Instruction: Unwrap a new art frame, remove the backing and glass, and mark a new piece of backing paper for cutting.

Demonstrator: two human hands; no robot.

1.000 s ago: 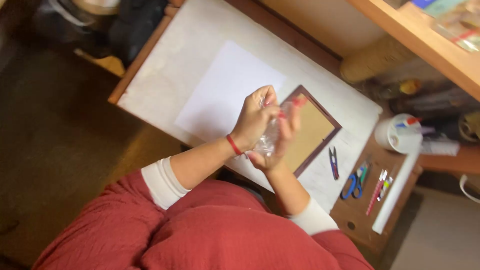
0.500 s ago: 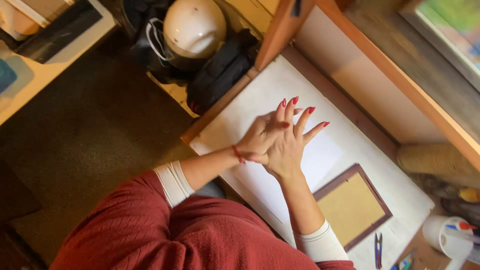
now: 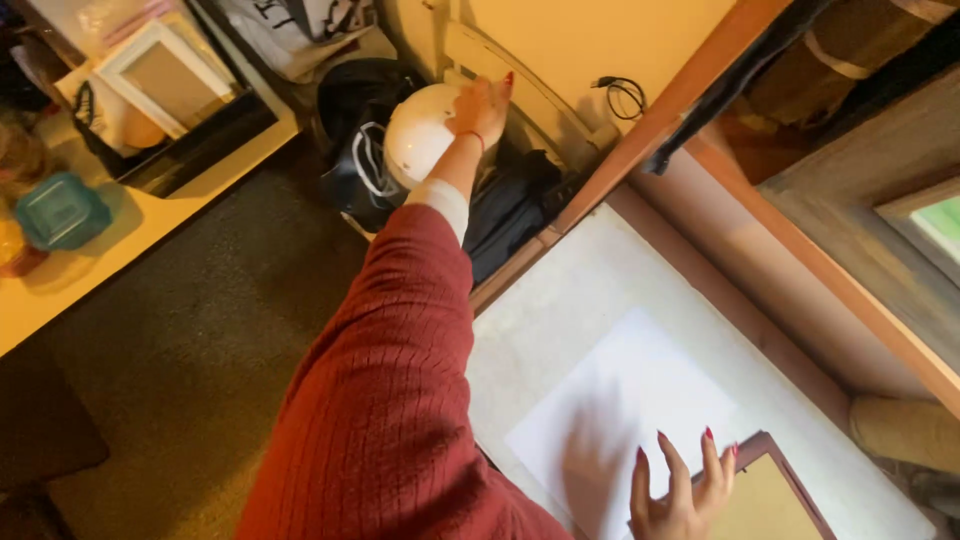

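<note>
From my head camera I look down on a pale counter (image 3: pixel 560 330) with a wooden edge, running from the middle of the view to the lower right; a white sheet of paper (image 3: pixel 640 400) lies on it, and a brown-framed board (image 3: pixel 765 500) sits toward the near right corner. Beyond the counter's left edge lies dark carpet, open and roomy, with a lighter side table (image 3: pixel 120 260) at far left. Past the far corner a white helmet (image 3: pixel 420 135) rests on black bags (image 3: pixel 510 210). My left hand (image 3: pixel 482 108) is stretched out there, fingers loosely extended, touching the helmet's top, gripping nothing. My right hand (image 3: pixel 680 500) hovers spread open above the paper and frame, empty.
</note>
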